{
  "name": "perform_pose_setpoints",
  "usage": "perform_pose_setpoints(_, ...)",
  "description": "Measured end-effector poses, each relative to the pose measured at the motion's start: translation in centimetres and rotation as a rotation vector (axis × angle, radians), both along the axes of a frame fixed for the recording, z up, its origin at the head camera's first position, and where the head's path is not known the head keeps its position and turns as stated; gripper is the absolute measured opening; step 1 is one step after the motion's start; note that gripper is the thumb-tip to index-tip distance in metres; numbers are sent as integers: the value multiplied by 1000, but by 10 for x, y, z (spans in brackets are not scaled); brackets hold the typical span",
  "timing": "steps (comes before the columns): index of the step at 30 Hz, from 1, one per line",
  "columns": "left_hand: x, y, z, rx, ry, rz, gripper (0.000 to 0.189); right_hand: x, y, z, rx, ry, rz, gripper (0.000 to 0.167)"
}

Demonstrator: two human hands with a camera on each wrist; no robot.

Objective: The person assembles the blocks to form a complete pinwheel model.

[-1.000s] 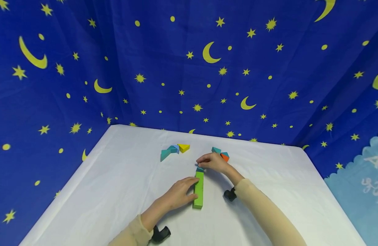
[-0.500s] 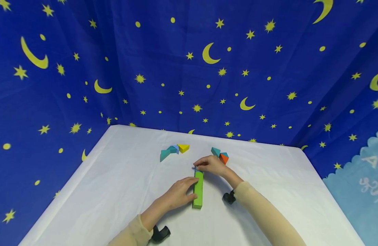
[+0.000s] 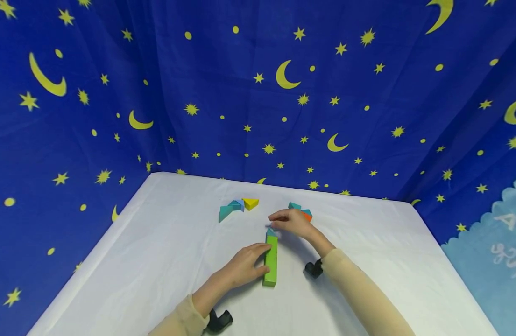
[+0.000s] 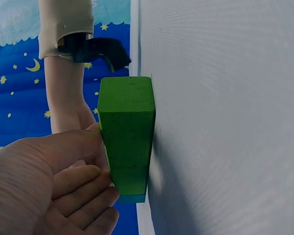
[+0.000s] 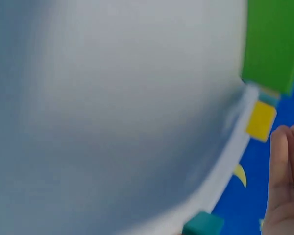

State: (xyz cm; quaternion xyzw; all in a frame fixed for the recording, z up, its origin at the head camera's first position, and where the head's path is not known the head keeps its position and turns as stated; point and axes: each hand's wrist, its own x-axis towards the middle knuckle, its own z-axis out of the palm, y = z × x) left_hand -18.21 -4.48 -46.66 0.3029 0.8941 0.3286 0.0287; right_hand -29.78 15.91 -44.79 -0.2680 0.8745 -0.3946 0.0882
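Observation:
A long green block [image 3: 271,263] lies on the white table, pointing away from me. A faint seam crosses its side in the left wrist view. At its far end sits a small blue triangular block [image 3: 271,232], its point away from the green. My left hand [image 3: 245,263] rests thumb and fingertips against the green block's left side; in the left wrist view the thumb [image 4: 78,144] is straight. Just beyond the blue triangle hovers my right hand [image 3: 292,221], with straight fingers [image 5: 280,161] in the right wrist view and nothing between them.
Teal and blue triangular blocks [image 3: 226,213] lie at the back left beside a yellow triangle [image 3: 251,203]. Behind my right hand are a teal block [image 3: 294,205] and an orange block [image 3: 307,215]. A blue star-patterned curtain [image 3: 224,93] closes off the table's far side.
My right hand has let go of the blue triangle and drawn back slightly to the right, leaving the triangle in plain sight. The left hand stays on the green block.

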Motion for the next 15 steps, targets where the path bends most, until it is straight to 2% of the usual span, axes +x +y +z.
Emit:
perform_pose_setpoints(4,0,1,-1,-1,12,1,55,-5,20,11,-34,51,-153,26)
perform_pose_setpoints(8,1,1,0,2,5,7,55,-6,46,18,-21,123,-302,24)
perform_pose_setpoints(12,1,0,-1,6,-11,10,55,-2,68,15,30,158,-386,23)
perform_pose_setpoints(15,0,0,-1,7,-17,11,55,4,77,8,42,161,-399,23)
